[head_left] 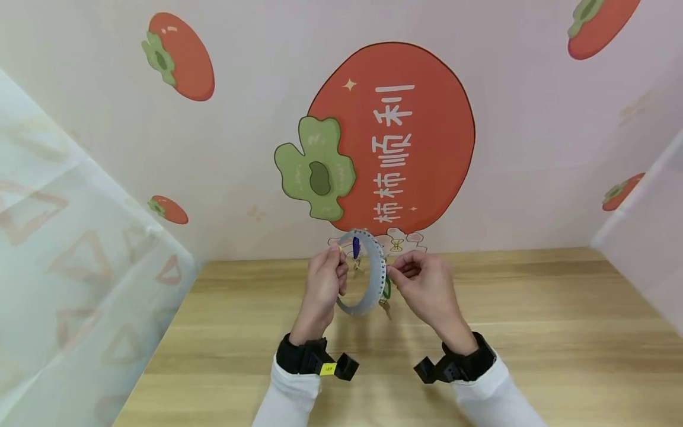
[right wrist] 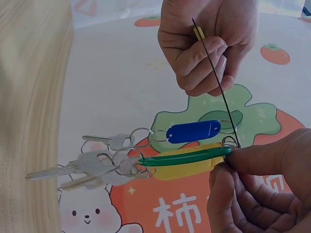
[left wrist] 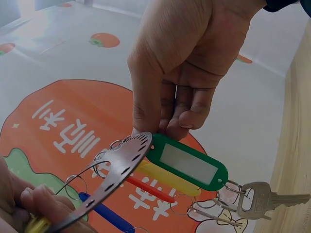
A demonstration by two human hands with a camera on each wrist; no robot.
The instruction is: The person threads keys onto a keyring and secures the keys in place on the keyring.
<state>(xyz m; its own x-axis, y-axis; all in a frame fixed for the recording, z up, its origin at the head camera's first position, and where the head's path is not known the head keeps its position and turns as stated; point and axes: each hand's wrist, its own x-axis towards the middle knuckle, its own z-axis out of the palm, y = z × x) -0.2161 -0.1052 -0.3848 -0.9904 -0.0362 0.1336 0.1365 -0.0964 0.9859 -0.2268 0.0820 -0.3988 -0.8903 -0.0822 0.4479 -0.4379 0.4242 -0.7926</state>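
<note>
A translucent flat ring (head_left: pixel 376 274) with small holes along its rim is held up above the table. My left hand (head_left: pixel 323 280) grips its left side, a small yellow piece (right wrist: pixel 198 33) showing at the fingers. At the right rim my right hand (head_left: pixel 428 287) pinches the end of a green key tag (left wrist: pixel 187 162) between thumb and fingers. A metal key (left wrist: pixel 257 199) dangles from that tag. Blue (left wrist: pixel 107 213), red (left wrist: pixel 150 188) and yellow (left wrist: pixel 172 179) key tags also hang from the ring by small wire loops. Fingers partly hide where the green tag meets the rim.
Beneath the hands lies a wood-grain table (head_left: pixel 240 356). Behind it rises a pale backdrop (head_left: pixel 256 118) printed with persimmons, its sides (head_left: pixel 69 249) sloping in at left and right. Black wrist cameras (head_left: pixel 347 366) sit on both wrists.
</note>
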